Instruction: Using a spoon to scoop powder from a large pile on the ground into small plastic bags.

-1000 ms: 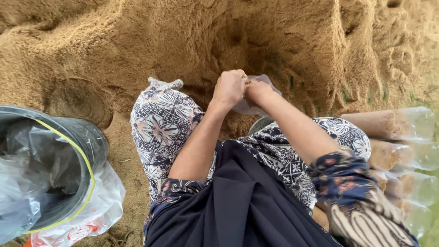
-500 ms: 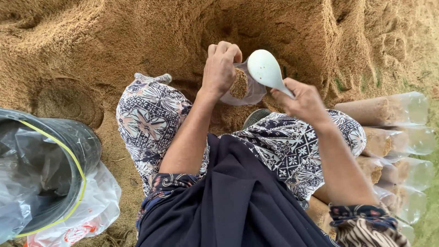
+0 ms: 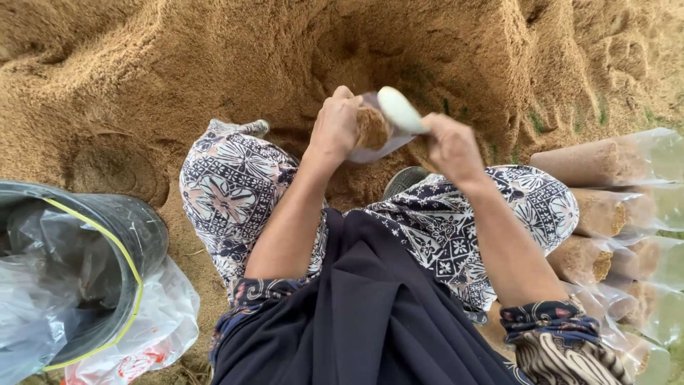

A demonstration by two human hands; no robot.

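Sawdust fills the small clear bag [image 3: 370, 132] pinched at its mouth by the left hand [image 3: 335, 128], above the sawdust heap [image 3: 214, 64]. The right hand [image 3: 450, 146], clenched on a white scoop [image 3: 400, 110], should tip it squarely over that mouth. Filled clear bags [image 3: 598, 207] lie stacked along the heap's right edge; the black bucket [image 3: 121, 235] holds plastic.

One white scoop [image 3: 399, 109], one clear bag [image 3: 377, 139] being filled, one black bucket [image 3: 135, 242] lined with plastic, and at least five filled clear bags [image 3: 591, 162] stacked at the sawdust pile's [image 3: 142, 78] right edge.
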